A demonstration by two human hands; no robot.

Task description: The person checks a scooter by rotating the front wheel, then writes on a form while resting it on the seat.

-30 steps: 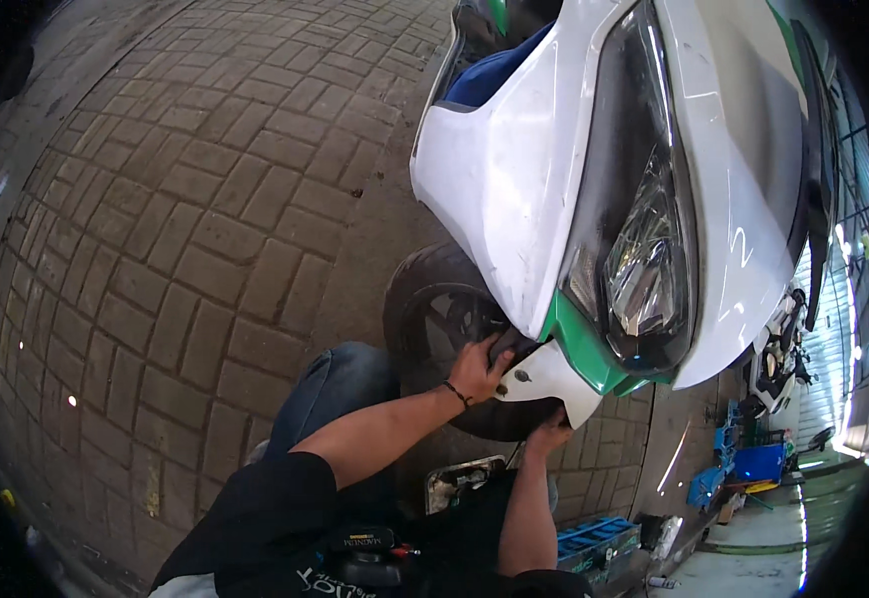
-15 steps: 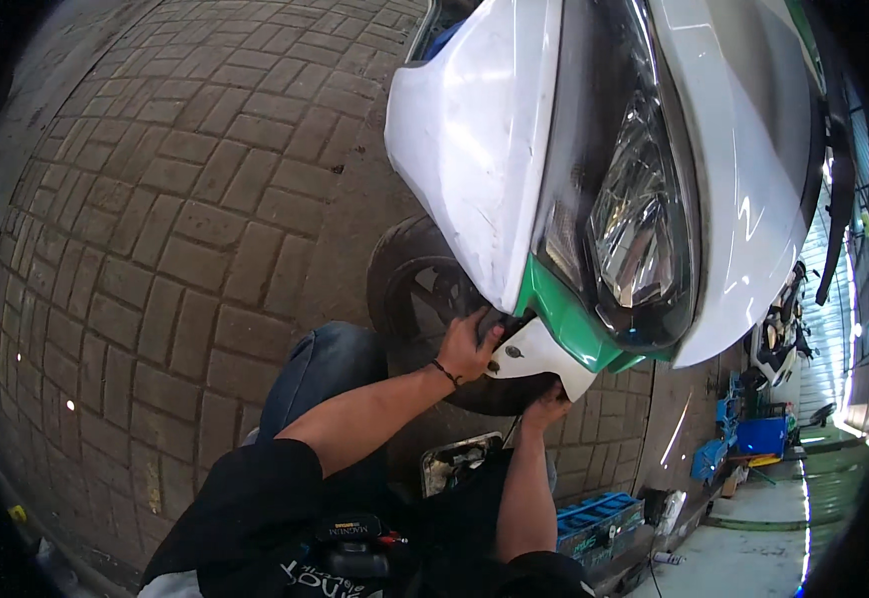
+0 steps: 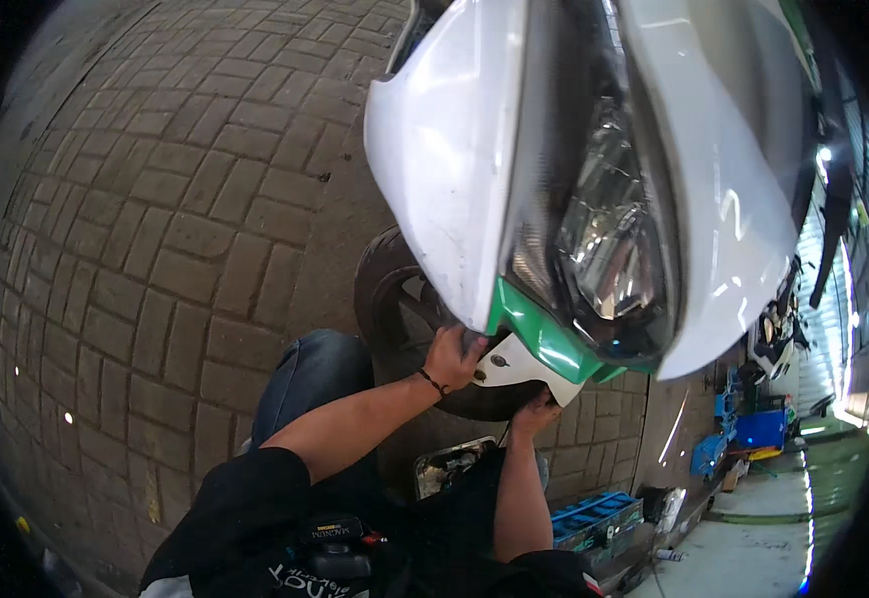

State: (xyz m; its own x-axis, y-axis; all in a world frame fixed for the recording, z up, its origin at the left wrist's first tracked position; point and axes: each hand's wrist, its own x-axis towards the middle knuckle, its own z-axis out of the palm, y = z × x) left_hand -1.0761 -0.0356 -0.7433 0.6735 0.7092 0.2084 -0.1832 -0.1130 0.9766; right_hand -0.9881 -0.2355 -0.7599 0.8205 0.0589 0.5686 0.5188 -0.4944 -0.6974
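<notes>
A scooter's front end fills the upper right: white body panels (image 3: pixel 444 149), a headlight (image 3: pixel 609 234) and a green trim piece (image 3: pixel 546 332). Below the green trim sits a white front fender (image 3: pixel 524 373) with two dark bolts or holes in its face, over the front wheel (image 3: pixel 394 299). My left hand (image 3: pixel 453 357) is closed round the fender's left edge, thumb at the front, fingers partly hidden. My right hand (image 3: pixel 534 414) grips the fender's lower right edge from beneath; its fingertips are hidden behind it.
A small tray (image 3: pixel 454 466) with dark contents lies between my legs. To the right stands a blue toolbox (image 3: pixel 596 520), with blue crates (image 3: pixel 758 429) farther off and another motorcycle (image 3: pixel 778 334) by the wall. Brick paving (image 3: pixel 175 269) covers the floor at left.
The scooter's front and both hands appear slightly farther left in the view. Each hand keeps its place on the fender, and the left thumb has shifted a little.
</notes>
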